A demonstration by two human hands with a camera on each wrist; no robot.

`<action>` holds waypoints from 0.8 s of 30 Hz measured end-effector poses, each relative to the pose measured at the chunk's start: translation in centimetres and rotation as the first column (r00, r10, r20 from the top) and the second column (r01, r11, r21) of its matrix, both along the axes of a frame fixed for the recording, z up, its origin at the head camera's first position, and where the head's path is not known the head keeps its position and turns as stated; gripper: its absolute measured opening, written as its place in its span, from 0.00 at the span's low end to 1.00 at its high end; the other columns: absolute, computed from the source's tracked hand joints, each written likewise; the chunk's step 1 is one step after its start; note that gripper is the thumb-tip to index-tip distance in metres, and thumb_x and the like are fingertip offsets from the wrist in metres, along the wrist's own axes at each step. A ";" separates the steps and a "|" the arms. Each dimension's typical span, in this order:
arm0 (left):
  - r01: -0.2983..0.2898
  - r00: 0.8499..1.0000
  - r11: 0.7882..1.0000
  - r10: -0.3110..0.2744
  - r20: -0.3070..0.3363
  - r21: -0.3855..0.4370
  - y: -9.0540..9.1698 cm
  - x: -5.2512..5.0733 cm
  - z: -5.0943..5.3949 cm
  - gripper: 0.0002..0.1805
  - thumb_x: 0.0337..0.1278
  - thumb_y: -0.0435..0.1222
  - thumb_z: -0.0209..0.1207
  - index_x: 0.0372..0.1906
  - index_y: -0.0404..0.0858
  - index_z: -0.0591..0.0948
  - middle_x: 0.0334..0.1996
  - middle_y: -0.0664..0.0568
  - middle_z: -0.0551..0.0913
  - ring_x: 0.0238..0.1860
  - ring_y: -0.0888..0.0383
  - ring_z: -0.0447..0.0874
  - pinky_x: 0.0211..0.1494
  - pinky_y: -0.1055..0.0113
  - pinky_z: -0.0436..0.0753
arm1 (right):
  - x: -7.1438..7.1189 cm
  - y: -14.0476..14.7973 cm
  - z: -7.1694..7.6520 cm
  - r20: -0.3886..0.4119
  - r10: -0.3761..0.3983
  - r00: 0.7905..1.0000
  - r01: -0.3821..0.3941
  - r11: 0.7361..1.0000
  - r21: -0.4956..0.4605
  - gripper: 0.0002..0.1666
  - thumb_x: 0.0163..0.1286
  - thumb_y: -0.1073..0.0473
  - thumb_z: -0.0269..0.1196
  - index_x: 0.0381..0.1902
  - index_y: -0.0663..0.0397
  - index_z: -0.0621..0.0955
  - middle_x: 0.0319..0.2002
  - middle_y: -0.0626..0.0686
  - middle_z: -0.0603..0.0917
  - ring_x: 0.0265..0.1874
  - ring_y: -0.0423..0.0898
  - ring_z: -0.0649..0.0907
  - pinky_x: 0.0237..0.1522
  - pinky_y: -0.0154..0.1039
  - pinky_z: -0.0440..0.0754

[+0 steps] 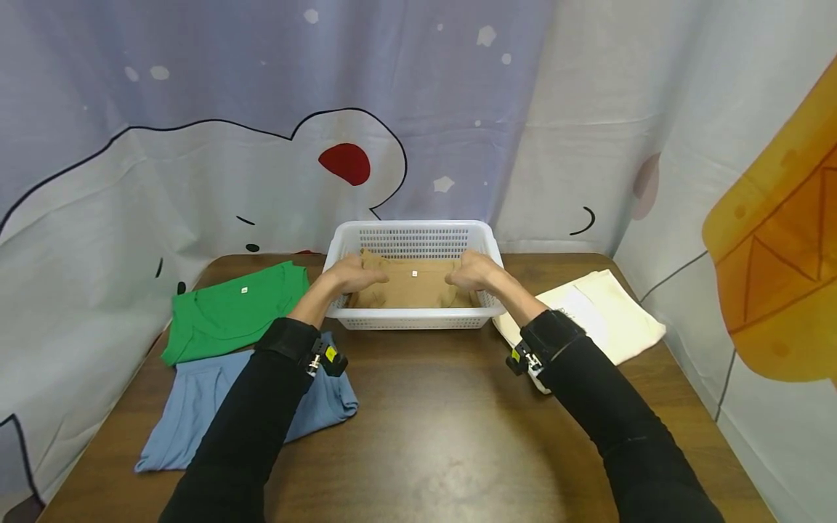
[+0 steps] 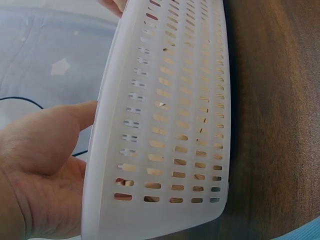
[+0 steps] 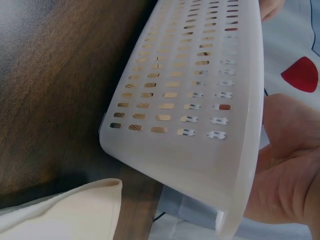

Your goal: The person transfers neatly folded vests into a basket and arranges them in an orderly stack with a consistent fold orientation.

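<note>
A white plastic basket with slotted walls stands at the far side of the table. Inside it lies a tan folded garment with a small white label. My left hand reaches over the basket's left end and grips the garment's left side, where the cloth bunches up. Opposite, my right hand holds the garment's right side. In both wrist views the basket's near wall hides the fingertips; part of the left hand and the right hand shows beyond the rim.
Left of the basket lies a green folded top. A blue folded garment is nearer, partly beneath the left forearm. A cream cloth item lies to the right, partly behind the right arm. Printed curtains enclose the brown wooden table.
</note>
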State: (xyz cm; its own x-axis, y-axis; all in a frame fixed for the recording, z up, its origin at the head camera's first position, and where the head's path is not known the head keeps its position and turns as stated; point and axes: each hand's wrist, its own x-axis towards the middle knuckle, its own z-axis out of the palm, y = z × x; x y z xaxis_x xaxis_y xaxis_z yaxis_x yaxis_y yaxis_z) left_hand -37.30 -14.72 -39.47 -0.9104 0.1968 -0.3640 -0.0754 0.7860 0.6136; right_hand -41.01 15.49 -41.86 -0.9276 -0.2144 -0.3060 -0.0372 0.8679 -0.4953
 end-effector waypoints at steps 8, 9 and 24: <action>-0.026 0.999 1.000 0.026 0.019 -0.009 0.0 0.1 0.1 0.54 0.79 0.56 0.62 0.90 0.27 0.55 0.92 0.33 0.55 0.91 0.37 0.58 0.92 0.41 0.66 | -0.8 -0.1 -1.3 -0.014 0.012 1.000 -0.013 0.999 -0.032 0.19 0.69 0.48 0.69 0.24 0.41 0.72 0.23 0.43 0.70 0.17 0.38 0.64 0.19 0.36 0.68; -0.027 0.999 1.000 0.027 0.020 -0.006 0.1 0.2 0.2 0.54 0.79 0.56 0.62 0.91 0.27 0.54 0.92 0.33 0.54 0.92 0.37 0.57 0.93 0.41 0.65 | -0.7 -0.2 -1.2 -0.014 0.015 1.000 -0.016 0.999 -0.030 0.18 0.69 0.49 0.69 0.25 0.41 0.71 0.24 0.44 0.70 0.17 0.38 0.65 0.20 0.36 0.69; 0.011 0.998 0.996 -0.006 -0.067 0.086 0.6 0.8 1.4 0.54 0.77 0.55 0.64 0.91 0.30 0.55 0.91 0.33 0.57 0.91 0.34 0.58 0.92 0.37 0.65 | 4.4 -1.6 3.1 -0.082 0.010 0.997 -0.017 0.997 -0.080 0.46 0.84 0.45 0.64 0.85 0.69 0.67 0.86 0.69 0.69 0.86 0.68 0.69 0.88 0.61 0.69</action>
